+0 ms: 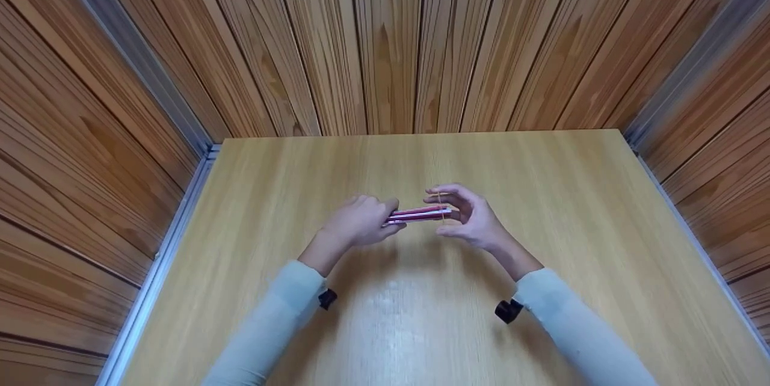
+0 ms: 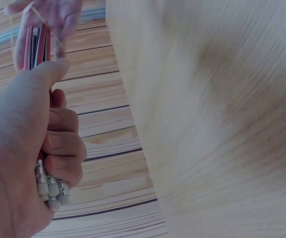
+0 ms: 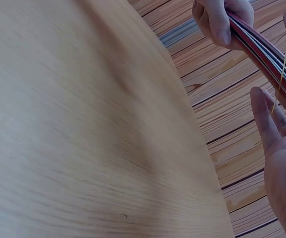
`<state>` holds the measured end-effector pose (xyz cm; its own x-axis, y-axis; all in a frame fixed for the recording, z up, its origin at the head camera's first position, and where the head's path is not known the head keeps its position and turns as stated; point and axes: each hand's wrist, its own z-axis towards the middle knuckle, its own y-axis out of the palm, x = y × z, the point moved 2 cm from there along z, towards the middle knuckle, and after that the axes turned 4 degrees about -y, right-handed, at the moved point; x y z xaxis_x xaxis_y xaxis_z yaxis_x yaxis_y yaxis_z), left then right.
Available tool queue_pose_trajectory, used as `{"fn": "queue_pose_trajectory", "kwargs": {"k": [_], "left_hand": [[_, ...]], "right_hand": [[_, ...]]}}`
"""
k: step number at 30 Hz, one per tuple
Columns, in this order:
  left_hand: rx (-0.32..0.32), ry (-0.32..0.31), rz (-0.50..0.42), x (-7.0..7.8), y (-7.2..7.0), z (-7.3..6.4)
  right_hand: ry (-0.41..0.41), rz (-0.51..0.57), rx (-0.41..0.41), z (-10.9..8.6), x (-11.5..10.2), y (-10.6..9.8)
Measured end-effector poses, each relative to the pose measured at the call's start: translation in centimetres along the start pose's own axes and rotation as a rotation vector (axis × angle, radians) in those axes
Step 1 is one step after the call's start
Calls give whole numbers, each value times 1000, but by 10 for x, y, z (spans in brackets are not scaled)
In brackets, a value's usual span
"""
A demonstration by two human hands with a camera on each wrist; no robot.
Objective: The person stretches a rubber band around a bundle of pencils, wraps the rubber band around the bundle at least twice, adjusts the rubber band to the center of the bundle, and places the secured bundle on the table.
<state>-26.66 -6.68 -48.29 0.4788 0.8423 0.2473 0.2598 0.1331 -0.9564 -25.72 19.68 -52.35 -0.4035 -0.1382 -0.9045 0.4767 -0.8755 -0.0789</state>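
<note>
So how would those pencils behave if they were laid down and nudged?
The pencils look straight and slim, so probably stiff and fairly light. Their rounded eraser ends suggest they could roll. Being separate sticks, they may spread once the left hand lets go.

- Loads of room over the tabletop [image 1: 271,181], either side
- Pencil bundle [image 1: 418,215] blocks most of the gap between left hand [image 1: 363,220] and right hand [image 1: 475,217]
- Stretched rubber band [image 3: 282,74] crosses near its tips
- Plank walls [image 1: 385,43] box things in
</note>
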Motion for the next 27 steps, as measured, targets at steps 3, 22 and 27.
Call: {"fn": "queue_pose_trajectory", "kwargs": {"k": [3, 22, 27], "left_hand": [[-22, -8, 15, 2, 2, 1], [-80, -2, -109, -3, 15, 1], [-97, -3, -108, -3, 21, 2]], "right_hand": [[2, -32, -2, 1, 1, 2], [-4, -100, -3, 7, -2, 11], [-25, -159, 3, 13, -12, 13]]}}
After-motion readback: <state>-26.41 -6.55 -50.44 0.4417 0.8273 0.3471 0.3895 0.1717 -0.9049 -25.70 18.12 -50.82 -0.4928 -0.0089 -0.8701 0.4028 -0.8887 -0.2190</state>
